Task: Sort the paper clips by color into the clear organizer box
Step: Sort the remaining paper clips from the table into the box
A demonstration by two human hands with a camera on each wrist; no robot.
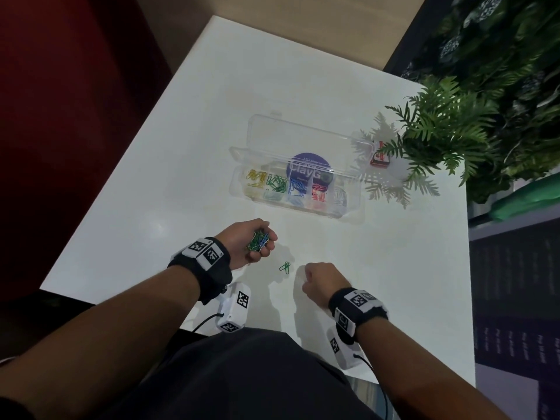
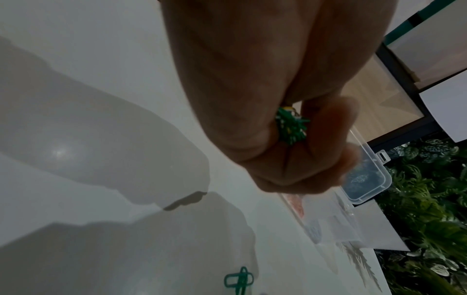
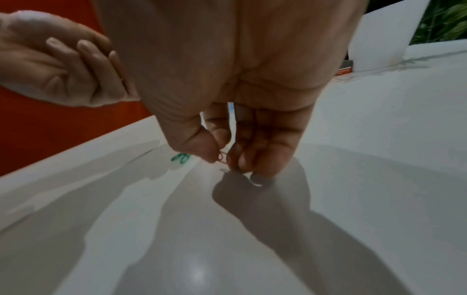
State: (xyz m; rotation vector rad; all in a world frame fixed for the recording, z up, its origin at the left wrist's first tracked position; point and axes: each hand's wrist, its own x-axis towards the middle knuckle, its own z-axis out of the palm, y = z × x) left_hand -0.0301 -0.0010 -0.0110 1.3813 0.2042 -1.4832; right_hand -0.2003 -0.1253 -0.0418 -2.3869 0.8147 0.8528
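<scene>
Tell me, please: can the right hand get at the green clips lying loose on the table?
Probably yes: the green clips lie in the open just beside the right hand, though it already pinches a pale clip.

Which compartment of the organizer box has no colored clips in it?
The rightmost compartment of the organizer box, beside the red clips; the other four hold yellow, green, blue and red.
</scene>
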